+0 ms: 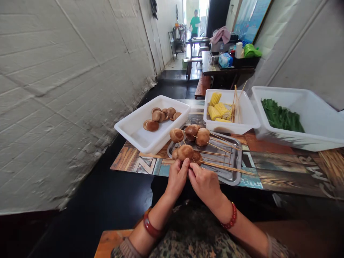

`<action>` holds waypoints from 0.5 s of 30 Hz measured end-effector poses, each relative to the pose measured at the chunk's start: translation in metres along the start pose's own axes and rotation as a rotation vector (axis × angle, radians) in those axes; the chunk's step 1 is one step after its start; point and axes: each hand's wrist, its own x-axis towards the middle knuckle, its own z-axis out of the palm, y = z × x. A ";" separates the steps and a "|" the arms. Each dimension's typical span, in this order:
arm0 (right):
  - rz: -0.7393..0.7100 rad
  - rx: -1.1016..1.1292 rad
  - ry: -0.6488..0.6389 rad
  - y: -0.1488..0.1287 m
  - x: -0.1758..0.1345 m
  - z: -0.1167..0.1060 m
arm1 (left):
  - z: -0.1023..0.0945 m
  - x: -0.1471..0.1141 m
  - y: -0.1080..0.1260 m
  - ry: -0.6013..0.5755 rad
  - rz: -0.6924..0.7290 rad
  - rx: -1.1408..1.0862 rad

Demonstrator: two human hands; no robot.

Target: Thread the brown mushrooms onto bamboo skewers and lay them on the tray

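Note:
My left hand (177,177) is closed at the lower edge of a brown mushroom cap (185,153), its thumb up against it. Fingertips pinched, my right hand (205,181) meets the left just below that cap, on what looks like a thin bamboo skewer mostly hidden by the fingers. Behind the hands lies a metal tray (236,175) bearing skewered mushrooms (202,137), their sticks (225,166) pointing right. Another mushroom (176,135) sits at the tray's left side, with thin stick ends beside it.
A white tub (129,134) with loose mushrooms (151,125) stands left. Behind the tray, another tub (231,127) holds corn pieces (220,110) and skewers. Green leaves (282,116) fill part of the right tub (319,139). Loose skewers (331,165) lie far right. A person (195,24) stands far back.

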 end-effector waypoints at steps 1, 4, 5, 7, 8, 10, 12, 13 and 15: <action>0.007 -0.011 -0.011 -0.001 0.001 0.000 | 0.000 0.001 -0.001 -0.004 0.003 0.004; 0.030 -0.031 -0.030 -0.003 0.001 0.002 | 0.001 0.003 -0.003 -0.007 0.011 0.023; 0.037 -0.035 -0.034 -0.004 0.001 0.002 | 0.002 0.004 -0.003 -0.005 0.016 0.027; 0.050 -0.038 -0.039 -0.004 0.001 0.003 | 0.003 0.005 -0.005 -0.004 0.024 0.023; 0.055 -0.038 -0.042 -0.004 0.001 0.003 | 0.004 0.006 -0.005 -0.006 0.025 0.019; 0.066 -0.039 -0.051 -0.005 0.000 0.002 | 0.005 0.007 -0.006 -0.008 0.030 0.027; 0.077 -0.040 -0.063 -0.005 0.000 0.001 | 0.007 0.008 -0.005 0.000 0.040 0.053; 0.082 -0.040 -0.069 -0.005 -0.001 0.001 | 0.007 0.008 -0.005 0.004 0.045 0.063; 0.092 -0.040 -0.081 -0.005 -0.001 0.000 | 0.008 0.009 -0.004 0.009 0.052 0.074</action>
